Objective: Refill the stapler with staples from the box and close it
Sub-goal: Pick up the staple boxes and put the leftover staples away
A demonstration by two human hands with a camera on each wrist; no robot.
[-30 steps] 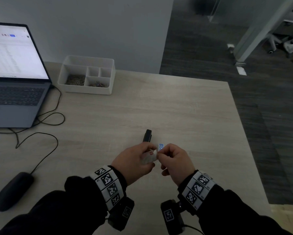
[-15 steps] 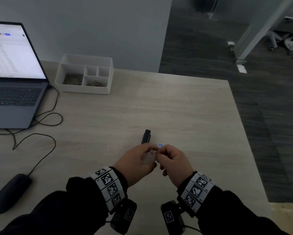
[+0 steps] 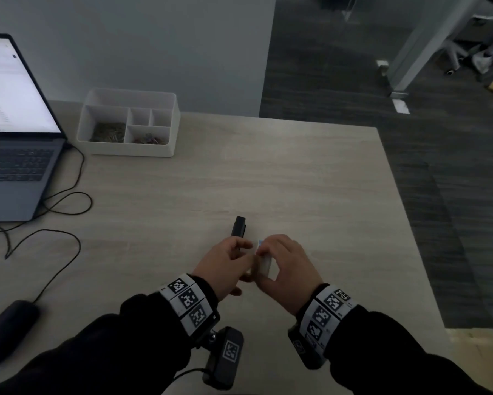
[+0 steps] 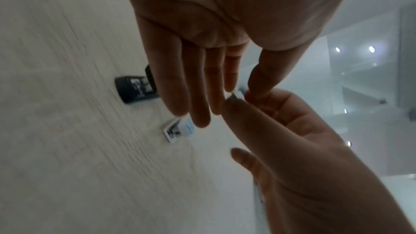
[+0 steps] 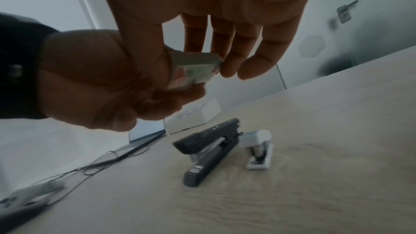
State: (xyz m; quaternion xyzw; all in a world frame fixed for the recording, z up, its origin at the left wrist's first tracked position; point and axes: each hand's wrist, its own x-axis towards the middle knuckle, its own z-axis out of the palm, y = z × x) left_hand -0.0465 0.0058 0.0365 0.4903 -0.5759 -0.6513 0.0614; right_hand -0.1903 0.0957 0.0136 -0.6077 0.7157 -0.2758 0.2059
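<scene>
A small white staple box (image 3: 264, 263) is held above the table between both hands. My left hand (image 3: 244, 250) pinches one end of it with thumb and fingers. From above, my right hand (image 3: 268, 253) grips the staple box (image 5: 193, 67), its fingertips (image 5: 227, 70) on the far end. The black stapler (image 3: 238, 227) lies closed on the table just beyond my hands, and a small white and blue stapler (image 5: 258, 149) stands beside the black stapler (image 5: 209, 150). What is inside the box is hidden.
A white organiser tray (image 3: 131, 151) with clips stands at the back left. An open laptop (image 3: 14, 155) sits far left, its cables (image 3: 57, 201) trail over the wooden table (image 3: 296, 181), and a dark mouse (image 3: 7, 329) lies near left. The table's right edge drops to dark floor.
My right hand has come over the top of the box and now grips it lengthwise. The box has turned from flat to more on edge. The stapler has not moved.
</scene>
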